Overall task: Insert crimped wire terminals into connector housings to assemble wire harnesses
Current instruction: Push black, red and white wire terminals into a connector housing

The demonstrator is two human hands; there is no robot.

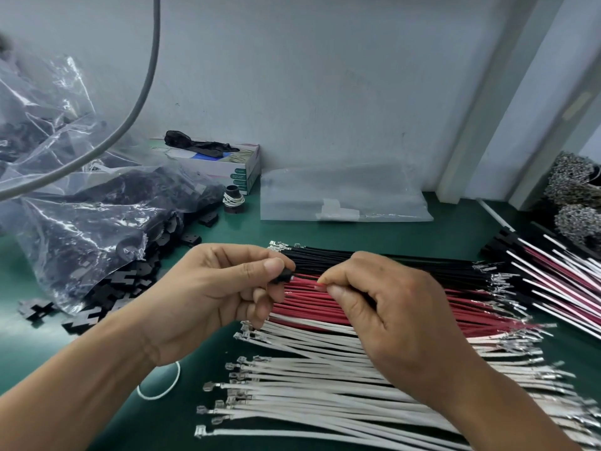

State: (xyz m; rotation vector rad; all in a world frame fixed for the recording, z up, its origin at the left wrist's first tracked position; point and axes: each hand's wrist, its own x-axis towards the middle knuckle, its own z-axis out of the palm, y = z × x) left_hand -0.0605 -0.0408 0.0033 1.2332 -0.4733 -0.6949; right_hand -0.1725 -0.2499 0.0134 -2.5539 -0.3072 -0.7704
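- my left hand (208,288) had a small black connector housing (282,277) pinched between thumb and curled fingers, held up over the bench, open end facing right.
- my right hand (383,307) was pinching a red wire (307,278) between thumb and fingertip, a little way back from the tip, and the tip sat right at the mouth of the housing. couldn't tell if the terminal had seated or only just reached the opening, my thumb covered that bit.
- handling-wise, i'd say these wires were light and bendy, so gripping close behind the crimp looked like the way to go. hold it too far back and i reckon it would just buckle instead of pushing in.
- the housing was tiny, hard plastic and probably a bit slippery, so i held it by the sides and kept the opening clear.
- the crimped ends looked thin and easy to bend, so i'd rather not squeeze those directly.
- under my hands lay the stock on the green mat (48,369): black wires (390,263) furthest from me, red wires (312,309) in the middle, white wires (309,385) nearest.
- off to the left, a clear plastic bag (74,190) spilled loose housings (107,307) onto the mat.
- finished harnesses (559,275) were piled at the far right.
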